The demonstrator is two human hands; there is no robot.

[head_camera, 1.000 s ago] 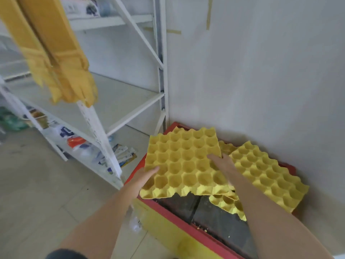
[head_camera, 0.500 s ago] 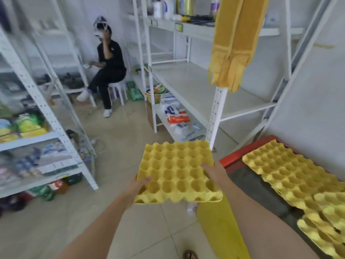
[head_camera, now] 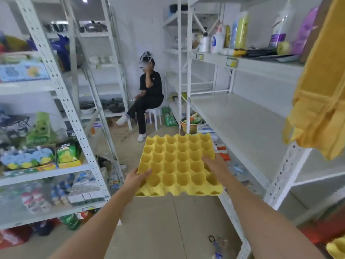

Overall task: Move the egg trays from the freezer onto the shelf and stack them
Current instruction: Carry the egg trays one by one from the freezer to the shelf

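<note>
Two hands hold one yellow egg tray point(head_camera: 178, 165) out over the aisle floor point(head_camera: 158, 221), cups facing up, roughly level and tipped slightly toward the camera. From the head view, the left hand point(head_camera: 136, 181) is clamped on the tray's near-left edge, thumb over the rim and fingers hidden beneath. The right hand point(head_camera: 215, 168) grips the right side, its fingers lying across the cups near that edge. Both forearms reach in from the near edge of the picture.

Just right of the tray runs a white metal shelf point(head_camera: 242, 124), its broad middle board bare and pale; the tray hangs beside its near-left edge, not touching it. On the board above stand bottles point(head_camera: 217, 42) and other containers in a row. A yellow cloth point(head_camera: 321, 94) hangs over the near-right upright post of that rack. At the far near-right corner a strip of red point(head_camera: 323, 232) and a bit of another yellow tray point(head_camera: 336, 247) show, blurred.

On the left side stands another rack point(head_camera: 61, 94) packed with snack bags, packets and bottles on several boards. At the far end of the aisle a person in black point(head_camera: 149, 96) sits on a white stool point(head_camera: 155, 116), one hand raised to the head. Green baskets and a bowl of goods sit on the floor near that stool.
</note>
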